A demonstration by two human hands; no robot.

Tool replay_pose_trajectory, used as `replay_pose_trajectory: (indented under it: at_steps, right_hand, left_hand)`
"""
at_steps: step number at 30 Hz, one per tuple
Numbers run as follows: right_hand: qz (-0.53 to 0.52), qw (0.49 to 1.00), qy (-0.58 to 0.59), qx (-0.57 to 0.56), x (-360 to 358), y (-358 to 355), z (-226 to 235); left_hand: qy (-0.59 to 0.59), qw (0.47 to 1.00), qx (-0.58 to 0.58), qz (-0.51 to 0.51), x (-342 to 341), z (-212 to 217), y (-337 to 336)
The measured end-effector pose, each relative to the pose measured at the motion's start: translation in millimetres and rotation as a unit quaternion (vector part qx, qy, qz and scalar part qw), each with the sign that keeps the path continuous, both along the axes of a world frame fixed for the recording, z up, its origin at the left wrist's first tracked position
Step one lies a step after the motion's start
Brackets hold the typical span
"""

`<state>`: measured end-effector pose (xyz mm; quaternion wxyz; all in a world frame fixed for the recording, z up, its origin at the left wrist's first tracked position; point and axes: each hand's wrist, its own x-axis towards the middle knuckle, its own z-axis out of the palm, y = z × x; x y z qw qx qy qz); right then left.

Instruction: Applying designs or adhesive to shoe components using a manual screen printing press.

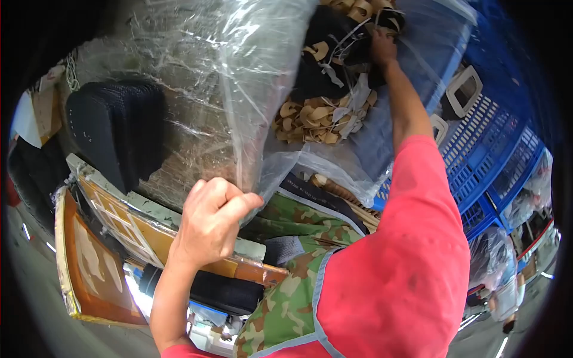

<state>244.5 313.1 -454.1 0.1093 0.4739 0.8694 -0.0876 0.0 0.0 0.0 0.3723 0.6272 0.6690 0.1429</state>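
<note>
Left hand (212, 218), centre frame: fist clenched on the edge of the clear plastic bag (239, 71), which runs up and away. Right hand (382, 48), top right, is nearer the tan cut-out pieces (313, 116) inside, touching them; its finger spread cannot be made out.

Big clear plastic bag (239, 65) fills upper middle, crinkled, glossy; my left hand (209, 221) clamps its lower edge in fist. Bag mouth gapes toward right, showing heap of tan and black cut pieces (316, 116) inside; my right hand (382, 48) reaches into them. Blue plastic crates (495, 149) stacked at right. Smaller clear bags (492, 250), knotted, lower right. No labels, signs or screens visible.
</note>
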Motion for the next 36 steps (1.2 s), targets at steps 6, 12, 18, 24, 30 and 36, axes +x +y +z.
replay_pose_trajectory:
  at_steps: [6, 12, 18, 24, 30, 36]
  right_hand:
    - [0.091, 0.991, -0.09, 0.038, -10.2, 3.5, -2.3]
    - [0.14, 0.971, -0.191, -0.026, -39.0, -12.3, 63.2]
    - [0.048, 0.961, -0.066, -0.264, -55.0, -34.0, 209.3]
    - [-0.125, 0.789, 0.382, -0.465, 22.8, -98.2, 315.3]
    - [-0.136, 0.717, 0.522, -0.441, 50.8, -156.1, 390.3]
    - [-0.127, 0.692, 0.572, -0.422, 44.1, -187.1, 430.4]
  left_hand:
    - [-0.012, 1.0, 0.008, 0.006, -11.3, -5.9, -2.9]
    - [-0.02, 0.999, 0.021, 0.027, -8.8, -6.1, -4.0]
    - [-0.022, 0.999, 0.021, 0.04, -2.8, -1.8, -6.1]
    - [-0.035, 0.995, 0.032, 0.093, 13.9, 15.9, -11.4]
    - [-0.125, 0.982, -0.074, 0.119, 53.3, 40.4, -1.0]
    - [-0.274, 0.933, -0.052, 0.227, 69.6, 35.3, 4.5]
